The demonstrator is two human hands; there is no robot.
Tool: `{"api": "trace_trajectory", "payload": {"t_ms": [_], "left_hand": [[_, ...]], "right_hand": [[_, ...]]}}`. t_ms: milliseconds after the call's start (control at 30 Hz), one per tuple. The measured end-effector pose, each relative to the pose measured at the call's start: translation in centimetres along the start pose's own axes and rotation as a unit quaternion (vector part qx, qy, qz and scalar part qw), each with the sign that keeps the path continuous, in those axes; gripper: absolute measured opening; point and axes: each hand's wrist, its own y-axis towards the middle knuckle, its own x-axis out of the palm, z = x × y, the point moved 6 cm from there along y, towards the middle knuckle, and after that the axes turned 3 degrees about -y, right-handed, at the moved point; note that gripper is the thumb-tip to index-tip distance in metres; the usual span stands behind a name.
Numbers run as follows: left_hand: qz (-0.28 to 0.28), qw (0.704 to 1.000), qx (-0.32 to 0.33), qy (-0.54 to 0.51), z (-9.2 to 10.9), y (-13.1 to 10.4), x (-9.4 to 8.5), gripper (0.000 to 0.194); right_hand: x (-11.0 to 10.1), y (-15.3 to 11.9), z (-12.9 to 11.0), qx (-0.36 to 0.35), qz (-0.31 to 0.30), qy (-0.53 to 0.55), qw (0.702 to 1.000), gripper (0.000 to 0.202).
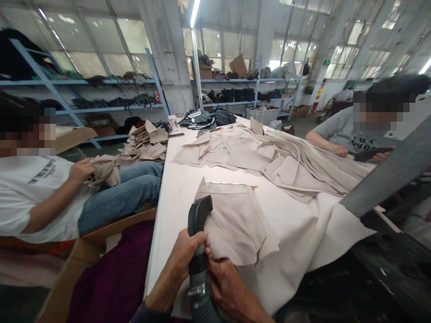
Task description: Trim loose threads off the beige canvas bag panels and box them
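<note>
A black vacuum nozzle (199, 215) on a ribbed hose points up and away at the lower middle of the view. My left hand (185, 249) is wrapped round its neck, the thumb lying across the front. Just to the right, my right hand (224, 276) is closed at the near edge of a beige fabric piece (235, 224); what its fingers pinch is partly hidden behind the hose. The piece lies on the white table (175, 193), with a zipper strip along its far edge and the nozzle head touching its left side.
Beige cut pieces (249, 152) are heaped across the table's far part. A person in white (47, 193) sits at the left, handling beige cloth. Another person in grey (343, 130) is at the right. A cardboard box (67, 269) with purple cloth stands at lower left. A grey post (387, 166) slants at right.
</note>
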Motion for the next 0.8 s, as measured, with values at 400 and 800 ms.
{"api": "trace_trajectory", "payload": {"t_ms": [400, 800], "left_hand": [[0.02, 1.0, -0.02, 0.0, -2.4, 1.7, -1.8, 0.031], [-0.03, 0.999, 0.004, 0.045, -0.2, -1.9, 0.3, 0.032]], "right_hand": [[-13.9, 6.5, 9.8, 0.237, 0.171, 0.039, 0.955, 0.015], [-9.4, 6.4, 13.3, 0.212, 0.128, 0.252, 0.936, 0.029]]}}
